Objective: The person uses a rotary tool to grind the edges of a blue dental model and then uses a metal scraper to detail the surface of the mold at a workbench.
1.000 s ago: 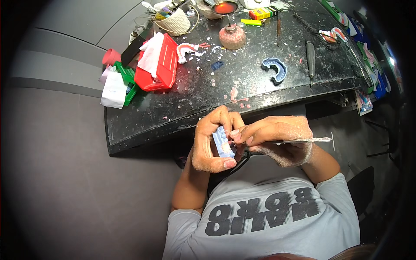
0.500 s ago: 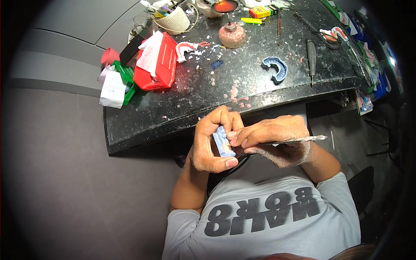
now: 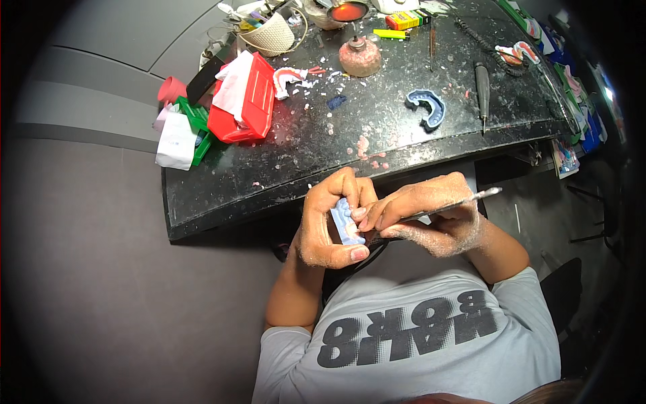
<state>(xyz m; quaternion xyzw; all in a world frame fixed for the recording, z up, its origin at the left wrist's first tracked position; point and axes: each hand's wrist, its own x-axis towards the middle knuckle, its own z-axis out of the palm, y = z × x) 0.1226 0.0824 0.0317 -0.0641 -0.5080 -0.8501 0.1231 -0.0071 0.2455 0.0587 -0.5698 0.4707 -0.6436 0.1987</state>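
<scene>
In front of the dark bench, my left hand (image 3: 323, 222) is curled around a small light-blue dental model (image 3: 343, 219) with a pale tooth-like section, thumb below it. My right hand (image 3: 434, 215) is closed on a thin metal hand tool (image 3: 481, 194), whose pale-coated end sticks out to the right. The tool's other end is hidden at the model, where my right fingertips meet it. Both hands are dusted with pale powder. Beyond them on the bench (image 3: 303, 155) lie a dark blue arch-shaped impression (image 3: 435, 108) and a long grey instrument (image 3: 482, 97).
A red bin (image 3: 259, 94) and green bins (image 3: 200, 148) are at the left. A small burner (image 3: 360, 59), yellow lighter (image 3: 390, 34), red-and-white denture model (image 3: 289, 79) and basket of tools (image 3: 269, 37) stand farther back. A black chair (image 3: 565, 296) is at the lower right.
My right hand has turned, so the tool's outer end now points higher and sits farther left. My left hand and the model have hardly moved.
</scene>
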